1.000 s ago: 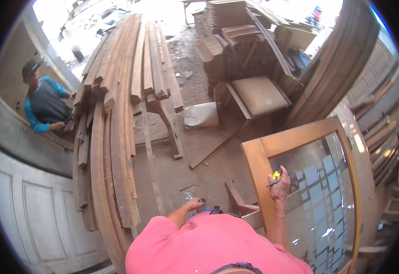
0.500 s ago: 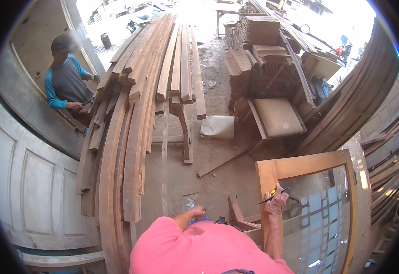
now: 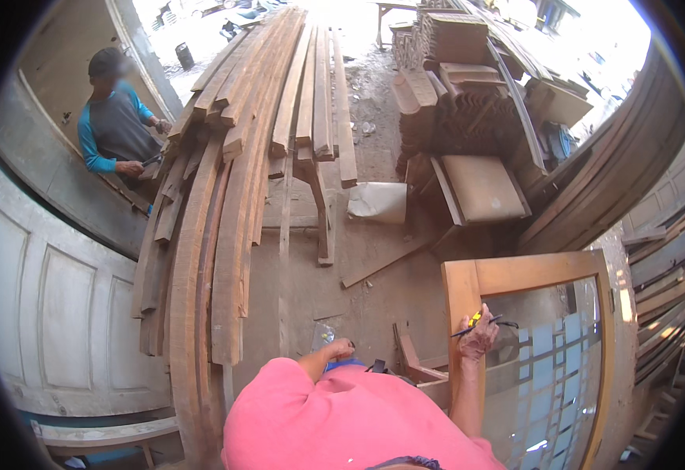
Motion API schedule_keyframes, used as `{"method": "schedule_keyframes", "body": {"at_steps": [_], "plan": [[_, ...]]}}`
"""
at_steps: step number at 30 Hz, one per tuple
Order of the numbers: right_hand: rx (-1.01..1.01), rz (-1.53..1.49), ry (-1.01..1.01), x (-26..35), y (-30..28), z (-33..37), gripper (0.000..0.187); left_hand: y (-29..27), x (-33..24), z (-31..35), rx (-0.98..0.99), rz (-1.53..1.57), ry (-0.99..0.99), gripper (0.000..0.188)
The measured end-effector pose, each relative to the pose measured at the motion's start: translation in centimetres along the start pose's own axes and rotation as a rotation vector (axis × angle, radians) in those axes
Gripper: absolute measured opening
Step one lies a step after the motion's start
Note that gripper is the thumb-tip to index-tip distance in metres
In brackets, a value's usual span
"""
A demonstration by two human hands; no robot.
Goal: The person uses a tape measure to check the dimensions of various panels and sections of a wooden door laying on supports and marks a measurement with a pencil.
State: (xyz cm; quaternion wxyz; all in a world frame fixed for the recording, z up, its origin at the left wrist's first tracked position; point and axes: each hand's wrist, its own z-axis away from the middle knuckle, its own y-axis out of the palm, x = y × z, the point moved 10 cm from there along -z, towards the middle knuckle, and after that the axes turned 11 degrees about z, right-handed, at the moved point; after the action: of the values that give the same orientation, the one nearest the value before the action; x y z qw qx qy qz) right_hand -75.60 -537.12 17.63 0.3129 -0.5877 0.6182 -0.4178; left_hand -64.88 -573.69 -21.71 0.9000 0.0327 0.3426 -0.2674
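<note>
In my right hand [image 3: 478, 335] I hold a slim yellow-and-black tool [image 3: 476, 319] with thin dark ends sticking out both ways; its exact kind is unclear. That hand is over the left stile of an orange-brown wooden door frame [image 3: 460, 282], which holds a glass panel [image 3: 550, 368] patterned with pale squares. My left hand [image 3: 342, 349] hangs low in front of my body, its fingers curled. Close beside it is a clear plastic bag [image 3: 323, 334] with something yellow inside. Whether the left fingers grip the bag cannot be made out.
Long planks [image 3: 233, 196] lie stacked to my left, beside a pale panelled door [image 3: 64, 313]. Behind the stack a person [image 3: 119, 117] in a cap holds something. Ahead stand stacked brown tiles [image 3: 456, 86] and a board [image 3: 483, 188]. Loose timber [image 3: 417, 356] lies near my legs.
The view has tilted slightly, so the surroundings sit higher in the picture. My right hand has turned the tool a little, and more of its yellow part shows. My left hand stays low.
</note>
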Motion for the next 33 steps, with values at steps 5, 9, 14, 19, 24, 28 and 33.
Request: {"method": "schedule_keyframes", "body": {"at_steps": [5, 9, 14, 19, 24, 28, 33], "plan": [[-0.076, -0.06, -0.011, -0.3, -0.5, -0.1, 0.067, -0.5, -1.2, 1.2, -0.094, -0.182, 0.007, 0.033], [-0.074, -0.139, 0.017, -0.2, -0.8, -0.3, 0.068, -0.6, -3.5, 3.3, -0.059, -0.254, 0.014, 0.042], [-0.083, -0.162, 0.016, 0.1, -0.6, -0.1, 0.065, -1.2, -2.8, 3.2, -0.183, -0.221, 0.005, 0.042], [-0.08, -0.15, 0.05, -0.2, -1.0, -0.6, 0.063, -0.2, -3.8, 0.7, 0.058, -0.426, -0.028, 0.042], [-0.059, -0.165, 0.139, -0.6, -1.1, -0.3, 0.065, 1.2, -3.6, -4.7, 0.229, -0.54, 0.026, 0.042], [-0.085, -0.198, 0.272, -1.9, -0.9, 0.0, 0.069, -0.1, -7.9, -10.5, 0.251, -0.313, 0.093, 0.037], [-0.087, -0.134, 0.299, -1.6, -0.6, -0.2, 0.068, -3.8, -21.4, -12.5, 0.154, 0.359, -0.041, 0.038]]}}
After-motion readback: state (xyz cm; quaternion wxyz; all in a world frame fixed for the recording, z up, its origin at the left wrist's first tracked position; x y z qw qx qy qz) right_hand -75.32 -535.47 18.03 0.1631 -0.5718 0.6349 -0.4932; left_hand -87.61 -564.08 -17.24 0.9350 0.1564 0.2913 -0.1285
